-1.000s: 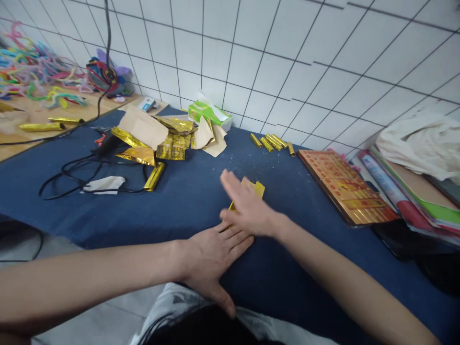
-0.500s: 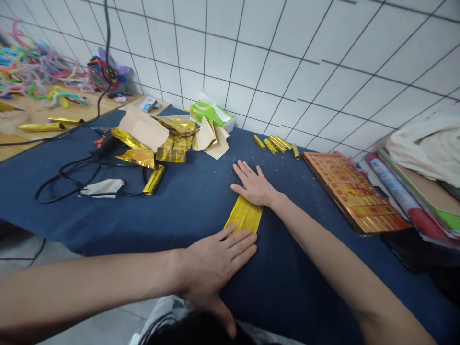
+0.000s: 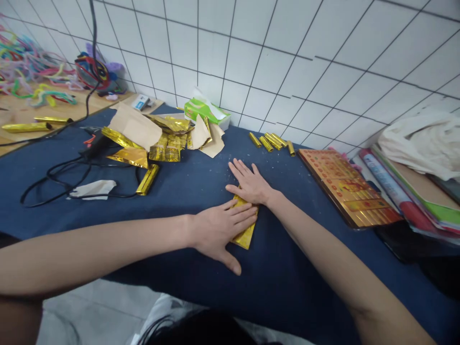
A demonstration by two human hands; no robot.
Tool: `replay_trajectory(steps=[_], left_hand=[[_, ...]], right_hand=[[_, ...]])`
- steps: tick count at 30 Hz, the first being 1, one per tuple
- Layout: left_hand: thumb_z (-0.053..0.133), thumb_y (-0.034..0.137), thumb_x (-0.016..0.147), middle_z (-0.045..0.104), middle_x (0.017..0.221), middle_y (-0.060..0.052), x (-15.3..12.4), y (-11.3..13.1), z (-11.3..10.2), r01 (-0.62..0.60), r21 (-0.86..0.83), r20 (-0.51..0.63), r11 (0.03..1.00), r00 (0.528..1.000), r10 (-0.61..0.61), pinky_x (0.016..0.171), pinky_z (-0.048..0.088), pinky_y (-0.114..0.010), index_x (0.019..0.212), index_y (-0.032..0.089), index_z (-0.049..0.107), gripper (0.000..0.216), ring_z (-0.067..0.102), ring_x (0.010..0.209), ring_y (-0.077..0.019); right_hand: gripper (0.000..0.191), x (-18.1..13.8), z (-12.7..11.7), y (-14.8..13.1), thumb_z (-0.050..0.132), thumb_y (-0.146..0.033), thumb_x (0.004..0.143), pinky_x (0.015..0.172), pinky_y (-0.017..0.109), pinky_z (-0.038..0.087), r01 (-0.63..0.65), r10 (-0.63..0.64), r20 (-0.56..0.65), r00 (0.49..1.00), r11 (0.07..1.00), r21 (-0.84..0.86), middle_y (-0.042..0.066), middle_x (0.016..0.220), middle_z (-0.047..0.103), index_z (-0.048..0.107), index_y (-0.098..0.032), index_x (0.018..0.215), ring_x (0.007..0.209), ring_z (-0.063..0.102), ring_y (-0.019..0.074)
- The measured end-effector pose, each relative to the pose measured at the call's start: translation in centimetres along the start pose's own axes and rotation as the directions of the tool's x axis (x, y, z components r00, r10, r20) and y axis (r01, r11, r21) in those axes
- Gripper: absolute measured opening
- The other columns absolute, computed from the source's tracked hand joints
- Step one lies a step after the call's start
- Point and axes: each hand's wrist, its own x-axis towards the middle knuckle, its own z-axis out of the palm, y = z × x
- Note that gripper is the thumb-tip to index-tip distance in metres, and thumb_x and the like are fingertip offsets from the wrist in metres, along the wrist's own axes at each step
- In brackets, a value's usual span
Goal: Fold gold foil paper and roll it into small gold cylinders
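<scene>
A strip of gold foil paper (image 3: 247, 235) lies flat on the dark blue cloth, partly covered by both hands. My left hand (image 3: 223, 227) rests palm down across its middle, fingers stretched out and thumb spread toward me. At the strip's far end my right hand (image 3: 250, 184) lies flat, fingers apart and pointing away. Between the two hands a narrow bit of the gold strip shows. Behind them, several small gold paper rolls (image 3: 275, 141) sit near the wall. Another gold roll (image 3: 147, 179) lies to the left, close to a heap of gold foil pieces (image 3: 168, 147).
A green tissue box (image 3: 206, 112) stands by the tiled wall. Black cable (image 3: 53, 175) loops over the cloth at left, beside a white scrap (image 3: 94, 189). An orange-gold printed stack (image 3: 347, 187) lies at right. Colourful pipe cleaners (image 3: 39, 72) cover the wooden surface at far left.
My left hand has slid away from me along the gold strip, from its near end to its middle, uncovering the near end. My right hand stays at the far end. The view has shifted slightly.
</scene>
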Motion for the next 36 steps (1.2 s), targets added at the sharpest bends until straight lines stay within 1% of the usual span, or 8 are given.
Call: replay_trajectory(steps=[7,12,19,21,24,26,31,36], left_hand=[[0.05,0.071,0.065,0.015,0.145,-0.02,-2.8,3.6,1.4,-0.055,-0.101,0.019,0.993,0.998,0.058,0.111,0.01,-0.041,0.139,0.002,0.018,0.106,0.013,0.135,-0.0295],[0.05,0.07,0.065,0.011,0.146,-0.019,-3.3,4.2,1.6,-0.025,-0.146,0.039,0.989,0.999,0.031,0.111,0.007,-0.041,0.139,0.003,0.016,0.106,0.01,0.136,-0.0284],[0.05,0.071,0.065,0.012,0.146,-0.021,-3.1,4.2,1.7,-0.023,-0.131,0.03,0.991,0.999,0.027,0.111,0.007,-0.042,0.139,0.002,0.017,0.106,0.009,0.136,-0.0289],[0.051,0.07,0.064,0.015,0.145,-0.02,-3.2,4.3,1.7,-0.026,-0.127,0.015,0.991,0.999,0.029,0.111,0.008,-0.042,0.139,0.003,0.019,0.106,0.011,0.135,-0.03],[0.054,0.069,0.063,0.021,0.145,-0.018,-3.2,4.3,1.7,-0.009,-0.136,0.009,0.991,1.0,0.01,0.11,0.011,-0.044,0.138,0.008,0.024,0.102,0.014,0.134,-0.0327],[0.057,0.069,0.06,0.021,0.145,-0.018,-3.1,4.3,1.8,0.005,-0.148,0.003,0.989,1.0,-0.005,0.109,0.013,-0.045,0.138,0.01,0.025,0.103,0.014,0.134,-0.0344],[0.057,0.07,0.059,0.014,0.146,-0.02,-3.0,4.3,1.6,-0.027,-0.18,0.011,0.983,1.0,0.029,0.11,0.009,-0.044,0.14,0.005,0.015,0.112,0.009,0.135,-0.0321],[0.053,0.068,0.065,0.011,0.146,-0.019,-3.2,4.3,1.6,-0.019,-0.206,0.036,0.978,0.999,0.027,0.11,0.008,-0.044,0.14,0.006,0.016,0.105,0.011,0.135,-0.031]], right_hand=[[0.083,-0.3,-0.4,-0.4,0.016,-0.068,0.081,0.105,0.057,0.009,-0.004,0.004,0.019,1.0,1.0,0.027,0.013,0.149,0.008,0.012,-0.012,0.142,0.136,0.007,0.0268],[0.082,-0.1,0.0,0.0,0.02,-0.068,0.081,0.105,0.058,0.007,0.004,-0.004,-0.001,1.0,0.998,0.066,0.012,0.149,0.008,0.01,-0.015,0.142,0.136,0.006,0.0271],[0.081,-1.4,-1.7,-0.2,0.018,-0.066,0.082,0.106,0.055,0.009,-0.072,0.124,-0.108,0.986,0.916,0.395,0.013,0.149,0.007,-0.001,-0.015,0.143,0.137,0.005,0.0248],[0.082,-3.3,-2.2,-2.5,0.022,-0.067,0.082,0.107,0.054,0.005,0.045,0.013,-0.142,0.99,0.917,0.397,0.013,0.149,0.005,-0.001,-0.016,0.143,0.137,0.003,0.0246],[0.085,-6.3,-2.3,-6.8,0.026,-0.068,0.08,0.109,0.048,0.009,0.301,-0.333,0.006,0.943,0.862,0.407,0.013,0.149,0.009,0.005,-0.014,0.143,0.137,0.005,0.0226],[0.088,-7.4,-2.0,-8.5,0.027,-0.069,0.079,0.109,0.047,0.005,0.354,-0.416,0.079,0.906,0.847,0.396,0.013,0.148,0.008,0.007,-0.012,0.142,0.137,0.004,0.0224],[0.085,-5.4,-1.3,-6.4,0.023,-0.069,0.08,0.109,0.048,0.004,0.305,-0.34,0.12,0.933,0.922,0.238,0.013,0.148,0.009,0.012,-0.012,0.142,0.137,0.006,0.0231],[0.077,-1.3,-0.6,-1.4,0.017,-0.064,0.084,0.106,0.057,0.007,0.075,-0.078,0.052,0.996,0.995,0.059,0.012,0.149,0.009,0.012,-0.013,0.142,0.136,0.007,0.0263]])
